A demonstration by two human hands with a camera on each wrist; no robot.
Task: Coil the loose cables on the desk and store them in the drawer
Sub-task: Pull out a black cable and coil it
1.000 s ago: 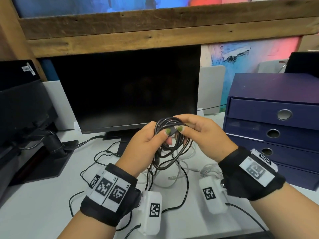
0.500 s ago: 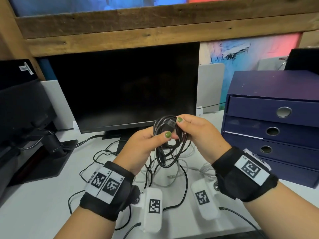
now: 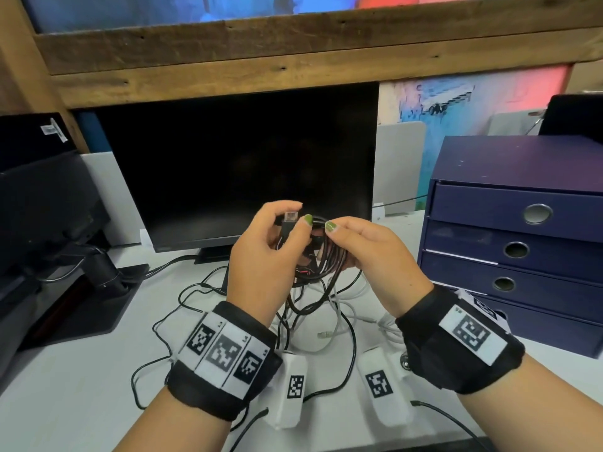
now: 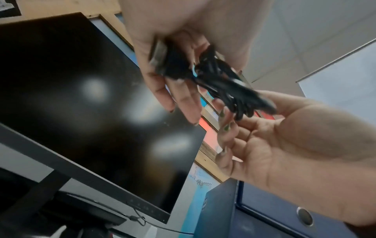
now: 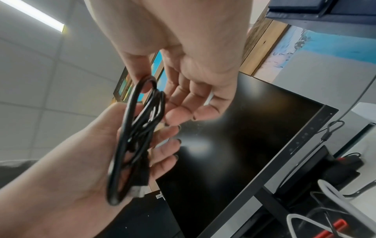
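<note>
Above the white desk (image 3: 65, 370), in front of the monitor (image 3: 248, 164), a black USB cable coil (image 3: 329, 256) is held between both hands. The USB plug (image 3: 291, 216) is pinched by thumb and fingers of the left hand (image 3: 264, 256); the loops are pinched by the right hand (image 3: 368, 252). The plug end is best tucked through the loops and pulled snug so the coil is kept tight. More loose cables (image 3: 326, 318) are left on the desk; the drawer unit (image 3: 522, 223) is shut, at the right.
</note>
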